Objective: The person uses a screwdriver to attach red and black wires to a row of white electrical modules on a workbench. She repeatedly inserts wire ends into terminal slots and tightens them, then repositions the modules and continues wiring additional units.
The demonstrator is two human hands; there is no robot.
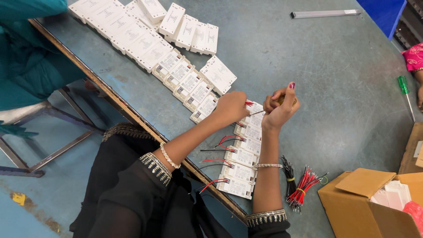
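Note:
My left hand (230, 107) is closed on a red wire (249, 103) at the top of a row of small white rectangular modules (241, 158) lying along the table's near edge. My right hand (280, 105) grips a screwdriver, its thin metal shaft (257, 113) pointing left toward the wire and the uppermost module. The lower modules in the row have red and black wires sticking out to the left. A bundle of black wires (289, 173) and one of red wires (302, 190) lie beside my right forearm.
More white modules (145, 39) lie in a long row and a heap at the upper left. An open cardboard box (365, 198) stands at the lower right. A green-handled screwdriver (404, 88) lies far right by another person's pink sleeve (414, 56). A person in teal (26, 48) sits at left.

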